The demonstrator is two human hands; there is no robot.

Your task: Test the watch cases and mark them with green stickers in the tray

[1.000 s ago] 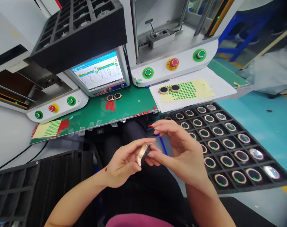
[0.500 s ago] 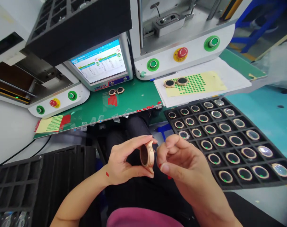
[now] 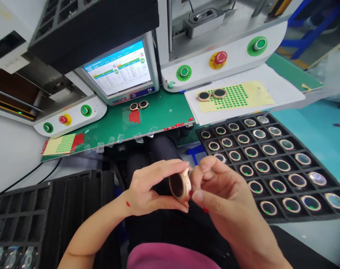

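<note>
My left hand (image 3: 147,186) grips a gold watch case (image 3: 181,185) with a dark round face, held on edge between thumb and fingers above my lap. My right hand (image 3: 222,194) is at the case's right side, thumb and forefinger pinched together. A bit of red sticker (image 3: 191,194) shows at that thumb's tip, by the case. More red shows below the thumb. On my left wrist sits a small red sticker (image 3: 128,204). The far side of the case is hidden from me.
A black compartment tray (image 3: 273,158) holding watch cases with green dots lies to the right. Two cases (image 3: 211,95) rest on a green-dot sticker sheet (image 3: 259,93). Ahead stand a monitor (image 3: 119,71) and machines with buttons. Black trays (image 3: 66,213) are stacked at left.
My right hand has come closer to the watch case, and its fingertips now meet the case's right side. The left hand with the case has shifted slightly right.
</note>
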